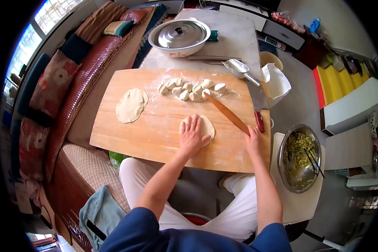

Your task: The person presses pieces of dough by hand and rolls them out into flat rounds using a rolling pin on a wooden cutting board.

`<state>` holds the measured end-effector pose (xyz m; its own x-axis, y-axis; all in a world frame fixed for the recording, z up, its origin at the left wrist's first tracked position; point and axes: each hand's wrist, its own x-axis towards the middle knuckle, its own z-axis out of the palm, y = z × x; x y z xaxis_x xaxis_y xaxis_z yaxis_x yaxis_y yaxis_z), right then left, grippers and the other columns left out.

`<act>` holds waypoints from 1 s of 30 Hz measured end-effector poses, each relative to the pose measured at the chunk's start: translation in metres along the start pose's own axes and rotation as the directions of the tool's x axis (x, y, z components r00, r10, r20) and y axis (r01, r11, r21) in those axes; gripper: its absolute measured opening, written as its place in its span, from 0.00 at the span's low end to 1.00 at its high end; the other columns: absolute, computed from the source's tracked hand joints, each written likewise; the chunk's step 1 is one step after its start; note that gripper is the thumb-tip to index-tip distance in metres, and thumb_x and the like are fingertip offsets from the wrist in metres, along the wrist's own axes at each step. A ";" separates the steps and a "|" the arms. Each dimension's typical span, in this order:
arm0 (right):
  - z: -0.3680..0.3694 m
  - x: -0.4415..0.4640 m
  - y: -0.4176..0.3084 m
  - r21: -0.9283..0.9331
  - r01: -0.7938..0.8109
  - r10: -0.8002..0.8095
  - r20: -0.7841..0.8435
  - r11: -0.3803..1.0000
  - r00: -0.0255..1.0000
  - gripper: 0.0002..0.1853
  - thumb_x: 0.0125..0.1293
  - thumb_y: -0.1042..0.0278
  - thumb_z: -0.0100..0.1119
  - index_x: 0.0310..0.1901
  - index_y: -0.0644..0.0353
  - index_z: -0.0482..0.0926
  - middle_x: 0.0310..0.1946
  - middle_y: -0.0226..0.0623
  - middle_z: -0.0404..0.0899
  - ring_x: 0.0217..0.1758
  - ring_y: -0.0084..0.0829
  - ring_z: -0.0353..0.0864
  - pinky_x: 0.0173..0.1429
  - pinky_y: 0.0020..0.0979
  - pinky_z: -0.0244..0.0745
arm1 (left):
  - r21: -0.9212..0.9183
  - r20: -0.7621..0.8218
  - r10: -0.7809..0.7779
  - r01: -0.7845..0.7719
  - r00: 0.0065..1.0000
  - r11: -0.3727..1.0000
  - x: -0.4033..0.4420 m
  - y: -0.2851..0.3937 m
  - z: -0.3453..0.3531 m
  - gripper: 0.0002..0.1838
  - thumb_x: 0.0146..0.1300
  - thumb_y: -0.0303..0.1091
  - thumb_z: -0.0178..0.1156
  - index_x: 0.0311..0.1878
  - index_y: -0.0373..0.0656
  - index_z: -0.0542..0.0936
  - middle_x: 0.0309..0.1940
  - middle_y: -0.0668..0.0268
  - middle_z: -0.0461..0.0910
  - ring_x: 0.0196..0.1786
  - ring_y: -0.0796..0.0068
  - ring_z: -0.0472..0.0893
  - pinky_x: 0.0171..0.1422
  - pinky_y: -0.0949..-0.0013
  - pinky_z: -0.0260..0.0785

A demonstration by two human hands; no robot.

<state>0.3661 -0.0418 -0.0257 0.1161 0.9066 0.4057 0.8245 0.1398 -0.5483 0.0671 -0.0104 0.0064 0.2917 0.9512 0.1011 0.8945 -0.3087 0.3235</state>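
My left hand [190, 135] lies flat, fingers stretched, on a round dough wrapper [208, 127] near the front of the wooden board [155, 143]. My right hand [252, 139] is closed around the near end of a tapered wooden rolling pin [227, 111]. The pin slants up and to the left, and its far tip reaches the group of small dough pieces [194, 96]. Two or more flat wrappers [130, 106] lie overlapping on the left of the board. Loose flour dusts the wood around the dough pieces.
A cleaver [259, 105] with a red handle lies along the board's right edge, below a metal scoop [237, 68] of flour. A lidded basin [179, 37] stands behind. At right, a steel bowl [300, 178] holds chopped filling and dark chopsticks. A white flour bag [276, 82] stands beside the table.
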 end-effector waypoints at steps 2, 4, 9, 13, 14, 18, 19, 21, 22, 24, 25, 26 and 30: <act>-0.022 -0.018 -0.002 -0.042 0.005 -0.003 0.030 0.999 1.000 0.21 0.60 0.65 0.68 0.56 0.55 0.80 0.47 0.41 0.80 0.53 0.46 0.79 0.55 0.43 0.75 | -0.007 0.132 0.323 -0.325 0.937 0.946 -0.007 -0.017 -0.013 0.47 0.60 0.59 0.64 0.78 0.48 0.59 0.80 0.64 0.55 0.83 0.54 0.49 0.84 0.46 0.40; -0.048 -0.026 -0.012 -0.117 -0.036 0.058 0.187 0.992 0.981 0.20 0.60 0.63 0.69 0.54 0.55 0.80 0.48 0.40 0.81 0.53 0.45 0.79 0.55 0.43 0.75 | 0.021 0.169 0.402 -0.411 0.900 0.912 -0.015 -0.031 -0.034 0.48 0.58 0.58 0.67 0.78 0.49 0.60 0.80 0.64 0.55 0.82 0.53 0.49 0.84 0.45 0.41; -0.050 -0.054 -0.049 -0.003 0.113 -0.105 0.341 0.994 0.934 0.19 0.59 0.60 0.70 0.51 0.53 0.82 0.48 0.35 0.79 0.53 0.42 0.77 0.57 0.42 0.72 | -0.018 0.085 0.298 -0.297 0.951 0.955 -0.080 -0.029 -0.051 0.51 0.54 0.54 0.69 0.78 0.45 0.59 0.80 0.61 0.54 0.82 0.52 0.49 0.83 0.43 0.43; -0.025 -0.023 -0.058 -0.177 0.153 -0.086 0.336 0.972 0.938 0.20 0.62 0.58 0.68 0.55 0.49 0.81 0.59 0.32 0.75 0.64 0.41 0.70 0.66 0.46 0.64 | 0.009 0.141 0.243 -0.247 0.960 0.969 -0.062 -0.033 -0.037 0.49 0.60 0.62 0.62 0.78 0.44 0.59 0.81 0.61 0.53 0.82 0.52 0.50 0.83 0.45 0.43; -0.016 -0.010 -0.052 -0.193 0.172 -0.106 0.310 0.966 0.945 0.20 0.63 0.58 0.67 0.56 0.47 0.81 0.61 0.32 0.74 0.66 0.41 0.69 0.68 0.46 0.63 | 0.005 0.100 0.200 -0.202 0.975 0.979 -0.044 -0.037 -0.029 0.49 0.60 0.62 0.62 0.78 0.44 0.59 0.81 0.61 0.53 0.82 0.51 0.51 0.82 0.44 0.44; 0.007 0.029 -0.034 -0.252 0.177 -0.111 0.255 0.951 0.961 0.20 0.65 0.58 0.65 0.59 0.44 0.80 0.68 0.32 0.71 0.72 0.41 0.64 0.74 0.47 0.58 | -0.006 -0.017 0.055 -0.055 0.998 0.998 0.023 -0.043 -0.010 0.49 0.61 0.62 0.62 0.78 0.43 0.58 0.80 0.59 0.53 0.82 0.50 0.51 0.82 0.44 0.44; 0.010 0.030 -0.031 -0.260 0.154 -0.084 0.261 0.953 0.962 0.20 0.66 0.58 0.64 0.60 0.43 0.80 0.69 0.32 0.70 0.74 0.41 0.63 0.75 0.47 0.58 | -0.006 -0.021 0.023 -0.023 1.000 1.000 0.028 -0.042 -0.011 0.49 0.61 0.63 0.61 0.78 0.43 0.58 0.80 0.59 0.53 0.81 0.50 0.51 0.82 0.43 0.44; 0.006 0.012 -0.021 -0.197 0.192 -0.131 0.287 0.961 0.949 0.21 0.65 0.58 0.65 0.61 0.44 0.80 0.69 0.32 0.70 0.74 0.42 0.63 0.75 0.49 0.57 | -0.016 -0.011 0.132 -0.132 0.991 0.991 0.004 -0.040 -0.011 0.49 0.62 0.63 0.61 0.78 0.43 0.58 0.80 0.59 0.53 0.82 0.50 0.51 0.82 0.43 0.44; 0.004 -0.003 -0.017 -0.165 0.210 -0.154 0.301 0.964 0.941 0.22 0.65 0.58 0.65 0.61 0.44 0.80 0.69 0.32 0.70 0.74 0.42 0.62 0.75 0.49 0.56 | -0.022 -0.004 0.185 -0.185 0.983 0.982 -0.017 -0.037 -0.013 0.50 0.62 0.63 0.61 0.78 0.43 0.57 0.81 0.59 0.53 0.82 0.49 0.51 0.82 0.43 0.44; -0.014 -0.036 -0.027 -0.121 0.241 -0.193 0.315 0.963 0.929 0.22 0.64 0.59 0.66 0.60 0.44 0.80 0.68 0.32 0.71 0.74 0.42 0.62 0.76 0.50 0.56 | -0.017 0.127 0.260 -0.260 0.957 0.965 -0.067 -0.023 -0.037 0.51 0.61 0.63 0.62 0.79 0.44 0.56 0.81 0.60 0.52 0.82 0.48 0.50 0.82 0.42 0.45; -0.023 -0.041 -0.033 -0.100 0.256 -0.213 0.320 0.961 0.923 0.22 0.63 0.59 0.67 0.60 0.45 0.80 0.68 0.32 0.71 0.74 0.42 0.62 0.76 0.50 0.55 | -0.041 0.171 0.262 -0.259 0.950 0.965 -0.084 -0.021 -0.042 0.52 0.59 0.62 0.64 0.80 0.46 0.55 0.81 0.61 0.52 0.82 0.47 0.49 0.82 0.42 0.44; -0.026 -0.036 -0.041 -0.129 0.253 -0.204 0.309 0.959 0.929 0.23 0.63 0.59 0.67 0.60 0.45 0.80 0.68 0.32 0.71 0.74 0.42 0.63 0.76 0.49 0.56 | -0.019 0.166 0.247 -0.248 0.955 0.969 -0.080 -0.024 -0.039 0.53 0.58 0.64 0.63 0.80 0.46 0.55 0.81 0.61 0.51 0.82 0.48 0.48 0.82 0.42 0.44; -0.009 0.020 -0.052 -0.155 0.247 -0.194 0.296 0.956 0.935 0.25 0.61 0.59 0.70 0.61 0.45 0.79 0.63 0.34 0.72 0.69 0.39 0.67 0.72 0.47 0.60 | 0.022 0.095 0.119 -0.122 0.988 0.992 -0.014 -0.052 -0.016 0.49 0.63 0.64 0.58 0.80 0.47 0.55 0.82 0.61 0.50 0.82 0.47 0.49 0.82 0.42 0.44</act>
<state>0.3306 -0.0351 0.0178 -0.2150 0.9387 0.2695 0.9032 0.2961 -0.3108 0.0114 -0.0076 0.0037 0.4273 0.9028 0.0489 0.8593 -0.4224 0.2884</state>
